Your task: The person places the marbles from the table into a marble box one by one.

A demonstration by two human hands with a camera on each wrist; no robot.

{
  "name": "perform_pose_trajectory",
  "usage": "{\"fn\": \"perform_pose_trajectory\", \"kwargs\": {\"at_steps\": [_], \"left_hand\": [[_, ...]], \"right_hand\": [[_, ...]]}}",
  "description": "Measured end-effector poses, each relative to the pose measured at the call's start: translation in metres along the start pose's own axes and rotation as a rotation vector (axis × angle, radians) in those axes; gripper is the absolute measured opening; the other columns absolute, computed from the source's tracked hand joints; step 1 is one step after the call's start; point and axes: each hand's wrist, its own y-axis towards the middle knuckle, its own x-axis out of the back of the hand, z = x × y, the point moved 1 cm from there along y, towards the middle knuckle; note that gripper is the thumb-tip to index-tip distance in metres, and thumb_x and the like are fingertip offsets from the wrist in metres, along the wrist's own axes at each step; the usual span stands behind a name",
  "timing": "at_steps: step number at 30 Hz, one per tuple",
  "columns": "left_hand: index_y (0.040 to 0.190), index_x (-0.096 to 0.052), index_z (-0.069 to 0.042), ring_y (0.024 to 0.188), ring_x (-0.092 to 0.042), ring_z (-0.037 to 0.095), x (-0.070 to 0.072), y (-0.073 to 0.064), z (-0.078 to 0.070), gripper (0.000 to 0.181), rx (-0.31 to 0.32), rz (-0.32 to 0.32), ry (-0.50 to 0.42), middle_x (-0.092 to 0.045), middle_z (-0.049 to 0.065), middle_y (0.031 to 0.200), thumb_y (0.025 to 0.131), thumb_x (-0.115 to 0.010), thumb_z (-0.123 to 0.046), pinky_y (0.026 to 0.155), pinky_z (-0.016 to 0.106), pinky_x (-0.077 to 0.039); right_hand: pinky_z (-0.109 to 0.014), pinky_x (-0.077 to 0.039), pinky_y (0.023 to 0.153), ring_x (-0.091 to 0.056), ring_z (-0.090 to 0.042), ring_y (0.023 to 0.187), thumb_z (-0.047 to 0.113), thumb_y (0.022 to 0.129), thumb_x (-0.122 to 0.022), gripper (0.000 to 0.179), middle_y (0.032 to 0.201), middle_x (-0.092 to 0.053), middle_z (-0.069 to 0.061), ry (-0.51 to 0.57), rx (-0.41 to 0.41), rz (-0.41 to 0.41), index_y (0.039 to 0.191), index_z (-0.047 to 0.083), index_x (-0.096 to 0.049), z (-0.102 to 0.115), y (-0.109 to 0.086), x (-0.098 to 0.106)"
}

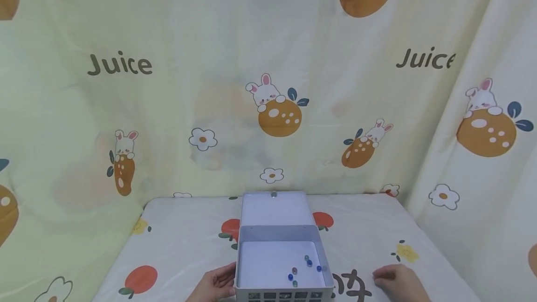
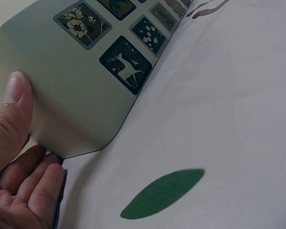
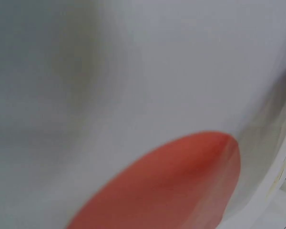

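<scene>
A pale metal box [image 1: 280, 250] stands with its hinged lid [image 1: 274, 209] laid back, and small square pictures line its front. Several glass marbles [image 1: 309, 263], blue, green and reddish, lie in the right half of its floor. My left hand [image 1: 216, 283] holds the box at its left side. In the left wrist view the left thumb [image 2: 16, 90] presses on the box wall [image 2: 62, 109], with the other fingers curled by the bottom edge. To the right of the box, my right hand [image 1: 400, 283] rests low over the cloth, fingers loosely curled, with nothing visible in them.
A white tablecloth [image 1: 189, 241] printed with fruit, leaves and dark lettering covers the table. Behind the table and at both sides hang curtains [image 1: 176, 106] with rabbits, oranges and flowers. The right wrist view holds only blurred cloth with a red print [image 3: 181, 176].
</scene>
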Motion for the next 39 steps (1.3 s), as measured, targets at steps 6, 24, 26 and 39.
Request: {"fn": "perform_pose_trajectory", "kwargs": {"at_steps": [6, 24, 26, 39], "left_hand": [[0.149, -0.037, 0.015, 0.142, -0.049, 0.042, 0.002, 0.001, 0.006, 0.076, 0.008, 0.001, 0.003, -0.045, 0.034, 0.152, 0.091, -0.078, -0.014, 0.108, 0.030, -0.054], [0.150, -0.036, 0.014, 0.143, -0.047, 0.042, 0.007, -0.002, 0.001, 0.074, -0.003, -0.011, 0.003, -0.042, 0.034, 0.154, 0.092, -0.076, -0.010, 0.109, 0.028, -0.054], [0.150, -0.036, 0.014, 0.144, -0.046, 0.042, 0.007, -0.001, 0.002, 0.075, -0.013, -0.003, 0.001, -0.041, 0.034, 0.154, 0.092, -0.076, -0.010, 0.109, 0.028, -0.054], [0.150, -0.036, 0.013, 0.145, -0.045, 0.042, 0.005, 0.004, 0.004, 0.077, -0.027, 0.000, 0.002, -0.041, 0.033, 0.154, 0.090, -0.078, -0.011, 0.109, 0.027, -0.053]], "right_hand": [[-0.050, -0.060, 0.080, -0.073, -0.027, 0.094, 0.018, 0.084, -0.082, 0.025, 0.098, -0.079, -0.009, 0.036, 0.004, 0.006, 0.105, 0.005, -0.078, 0.004, -0.002, 0.001], [-0.030, -0.064, 0.090, -0.073, -0.006, 0.097, 0.015, 0.093, -0.075, 0.032, 0.112, -0.078, -0.010, 0.504, 0.319, -0.014, 0.120, -0.002, -0.073, 0.140, -0.013, -0.014], [-0.027, -0.064, 0.090, -0.072, -0.006, 0.096, 0.014, 0.093, -0.075, 0.031, 0.111, -0.078, -0.011, 0.531, 0.354, -0.002, 0.118, -0.003, -0.074, 0.156, -0.011, -0.022], [-0.028, -0.064, 0.085, -0.073, -0.013, 0.096, 0.018, 0.091, -0.077, 0.031, 0.108, -0.079, -0.012, 0.446, 0.448, 0.115, 0.114, -0.002, -0.075, 0.206, 0.002, -0.057]]}}
